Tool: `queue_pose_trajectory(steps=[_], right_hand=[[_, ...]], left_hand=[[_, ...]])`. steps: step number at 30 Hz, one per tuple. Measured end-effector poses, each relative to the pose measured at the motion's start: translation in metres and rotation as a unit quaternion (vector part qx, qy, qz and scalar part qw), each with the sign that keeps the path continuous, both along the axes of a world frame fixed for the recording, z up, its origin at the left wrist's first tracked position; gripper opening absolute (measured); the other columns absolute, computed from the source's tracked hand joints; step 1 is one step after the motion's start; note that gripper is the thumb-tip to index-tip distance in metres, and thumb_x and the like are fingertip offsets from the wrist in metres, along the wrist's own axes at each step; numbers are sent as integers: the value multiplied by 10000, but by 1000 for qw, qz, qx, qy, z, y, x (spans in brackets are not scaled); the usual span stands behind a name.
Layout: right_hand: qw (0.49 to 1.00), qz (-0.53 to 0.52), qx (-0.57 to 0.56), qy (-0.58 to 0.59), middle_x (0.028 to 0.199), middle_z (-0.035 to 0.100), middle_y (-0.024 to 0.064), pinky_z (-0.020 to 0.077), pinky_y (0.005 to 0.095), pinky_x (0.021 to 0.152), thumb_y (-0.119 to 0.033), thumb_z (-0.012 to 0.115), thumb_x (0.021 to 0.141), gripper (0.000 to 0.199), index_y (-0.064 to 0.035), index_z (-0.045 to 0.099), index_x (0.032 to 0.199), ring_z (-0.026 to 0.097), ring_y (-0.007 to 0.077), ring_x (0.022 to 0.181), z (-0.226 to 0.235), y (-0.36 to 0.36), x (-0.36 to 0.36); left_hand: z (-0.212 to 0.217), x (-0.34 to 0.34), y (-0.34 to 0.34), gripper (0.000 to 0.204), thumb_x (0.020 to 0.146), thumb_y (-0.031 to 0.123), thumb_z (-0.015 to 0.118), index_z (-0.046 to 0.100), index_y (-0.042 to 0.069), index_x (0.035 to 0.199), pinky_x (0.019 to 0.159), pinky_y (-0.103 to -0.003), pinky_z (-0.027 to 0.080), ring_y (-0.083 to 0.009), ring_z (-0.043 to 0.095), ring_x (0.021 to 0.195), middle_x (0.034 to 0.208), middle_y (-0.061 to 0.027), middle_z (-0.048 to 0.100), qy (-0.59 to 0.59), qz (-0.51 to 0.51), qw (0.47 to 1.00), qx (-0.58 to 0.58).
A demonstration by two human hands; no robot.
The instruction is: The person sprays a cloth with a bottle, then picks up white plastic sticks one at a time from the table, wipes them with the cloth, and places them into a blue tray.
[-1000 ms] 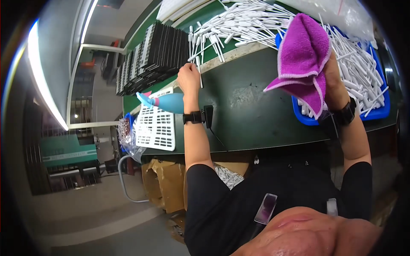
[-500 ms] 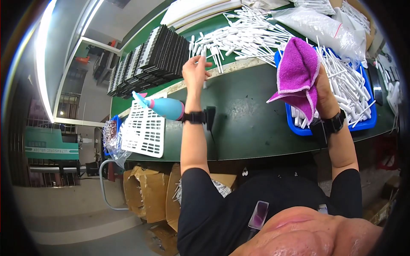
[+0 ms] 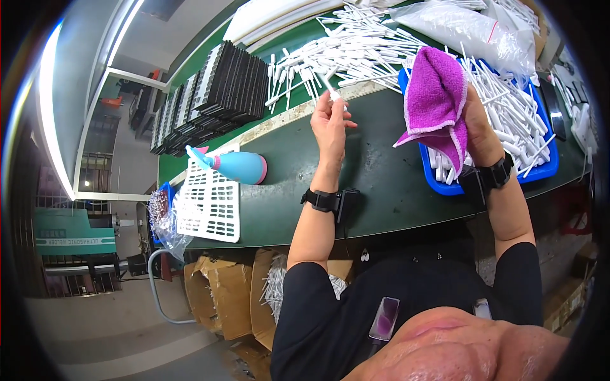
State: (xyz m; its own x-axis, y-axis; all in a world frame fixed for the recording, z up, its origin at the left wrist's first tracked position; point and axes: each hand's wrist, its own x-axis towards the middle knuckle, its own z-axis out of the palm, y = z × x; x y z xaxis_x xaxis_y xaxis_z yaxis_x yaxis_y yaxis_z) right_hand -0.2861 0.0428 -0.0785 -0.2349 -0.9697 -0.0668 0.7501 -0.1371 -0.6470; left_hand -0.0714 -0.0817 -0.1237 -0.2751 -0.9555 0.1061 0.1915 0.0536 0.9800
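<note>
Between the thumb and fingers of my left hand (image 3: 330, 130) is a white plastic stick (image 3: 333, 94), thicker at one end. The hand is above the dark green table, near the loose pile of similar white sticks (image 3: 343, 54). My right hand (image 3: 480, 130) grips a purple towel (image 3: 435, 95) with a pale stitched edge; it hangs in folds and hides part of the fingers. Right under that hand stands a blue basket (image 3: 551, 166) heaped with more white sticks. Each wrist wears a black strap with a small box.
Stacked black ridged trays (image 3: 235, 79) stand at the back left. A blue spray bottle (image 3: 238, 167) lies on a white slotted plastic tray (image 3: 230, 219). A clear plastic bag (image 3: 457, 28) lies at the far right. Cardboard boxes (image 3: 232, 295) sit below the table's front edge.
My left hand has moved right and toward me from the pile's edge, now with a white stick in its fingers. The right hand keeps the purple towel nearly in place.
</note>
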Motion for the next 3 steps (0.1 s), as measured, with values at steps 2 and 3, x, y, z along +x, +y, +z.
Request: queue_pose_trajectory(steps=[2, 3], right_hand=[[1000, -10, 13, 16, 935, 621, 74, 504, 288, 750, -282, 427, 914, 330, -17, 552, 1065, 606, 152, 810, 4, 1, -1], [1000, -11, 14, 16, 935, 621, 74, 504, 288, 750, -282, 427, 914, 330, -17, 552, 1065, 606, 152, 810, 4, 1, -1]], left_hand=[[-4, 0, -2, 539, 847, 132, 557, 291, 3, 1297, 490, -224, 497, -92, 545, 663, 809, -41, 583, 15, -53, 998, 43], [-6, 1, -3, 656, 842, 146, 567, 188, 10, 1360, 495, -222, 498, -92, 551, 677, 820, -31, 582, 19, -67, 996, 60]])
